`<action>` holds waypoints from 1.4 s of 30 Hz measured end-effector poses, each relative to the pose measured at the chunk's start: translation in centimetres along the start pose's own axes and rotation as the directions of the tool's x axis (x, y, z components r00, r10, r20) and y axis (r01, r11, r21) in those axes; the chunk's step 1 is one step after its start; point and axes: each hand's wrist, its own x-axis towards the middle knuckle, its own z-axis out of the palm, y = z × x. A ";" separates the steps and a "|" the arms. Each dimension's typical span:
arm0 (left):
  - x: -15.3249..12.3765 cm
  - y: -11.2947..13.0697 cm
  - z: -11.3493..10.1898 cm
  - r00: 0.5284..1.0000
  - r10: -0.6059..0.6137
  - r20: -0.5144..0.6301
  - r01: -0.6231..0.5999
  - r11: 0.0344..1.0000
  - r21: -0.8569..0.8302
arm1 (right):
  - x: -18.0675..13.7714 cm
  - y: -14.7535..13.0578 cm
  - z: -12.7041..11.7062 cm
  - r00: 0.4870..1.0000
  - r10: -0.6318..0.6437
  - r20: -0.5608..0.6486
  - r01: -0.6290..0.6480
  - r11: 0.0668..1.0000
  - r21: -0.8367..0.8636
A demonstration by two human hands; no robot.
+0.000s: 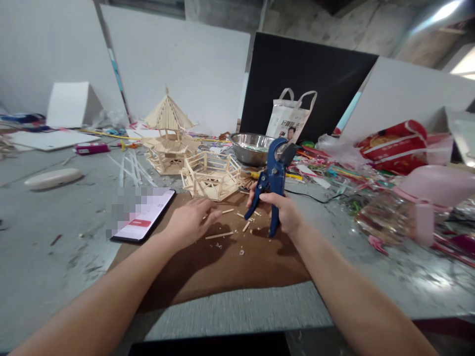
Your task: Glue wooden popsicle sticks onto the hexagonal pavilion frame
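Note:
My right hand (287, 212) grips the handles of a blue pipe cutter (275, 185), held upright with its handles spread and its head at the top. My left hand (190, 222) is low over the brown mat (222, 272), palm down, with its fingers loosely bent and the thumb apart; I see nothing in it. Just beyond its fingertips stands an open wooden stick frame (211, 178) with railings. Short cut sticks (219, 235) and crumbs are scattered on the mat between my hands. Behind the frame, to the left, rises a small wooden pavilion model (168, 116) with a pointed roof.
A phone (143, 217) lies at the mat's left edge. Farther left is a white oval case (54, 178). A steel bowl (248, 148) and a white bag (289, 118) stand at the back. On the right are a pink-lidded jug (425, 217), a red package (393, 146) and loose coloured strips.

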 end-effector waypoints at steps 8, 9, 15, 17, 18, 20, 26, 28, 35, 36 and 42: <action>0.7 -2.8 0.6 0.999 -0.044 0.004 0.043 0.993 0.108 | 0.9 0.3 -2.3 0.889 -0.440 -0.127 0.199 0.621 -0.758; 0.8 -3.2 0.1 0.994 -0.078 -0.071 0.084 0.993 0.083 | 0.9 0.3 -2.4 0.877 -0.466 -0.119 0.210 0.593 -0.777; 1.3 -4.2 -1.7 0.901 -0.237 -0.363 0.264 0.964 0.027 | 1.3 0.6 -3.5 0.805 -0.539 -0.249 0.187 0.628 -0.756; 1.2 -4.2 -1.7 0.916 -0.192 -0.352 0.218 0.975 0.036 | 1.6 0.6 -4.3 0.763 -0.572 -0.299 0.173 0.628 -0.759; 1.1 -4.2 -1.8 0.912 -0.187 -0.366 0.212 0.977 0.029 | 1.6 0.6 -4.7 0.740 -0.591 -0.320 0.163 0.619 -0.768; 1.0 -4.4 -2.0 0.865 -0.233 -0.445 0.250 0.968 -0.021 | 1.7 0.4 -5.5 0.702 -0.626 -0.340 0.124 0.577 -0.807; 0.9 -5.4 -2.9 0.668 -0.407 -0.623 0.311 0.913 -0.263 | 1.4 -0.6 -6.7 0.898 -0.439 -0.017 0.075 0.192 -0.978; 1.1 -5.3 -2.8 0.754 -0.386 -0.531 0.344 0.921 -0.181 | 1.5 -0.5 -6.9 0.967 -0.245 0.069 0.095 0.095 -0.991; 1.0 -4.1 -0.5 0.979 -0.205 0.005 0.204 0.974 0.097 | 2.2 0.9 -8.3 0.980 0.183 0.078 0.073 0.032 -0.997; 1.0 -3.8 -0.1 0.982 -0.186 0.006 0.185 0.978 0.099 | 2.2 1.0 -8.5 0.976 0.203 0.084 0.078 0.034 -0.996; 1.3 -2.1 1.9 1.000 0.013 -0.019 -0.009 0.983 0.184 | 2.1 1.1 -8.5 0.984 0.163 0.074 0.070 0.033 -0.997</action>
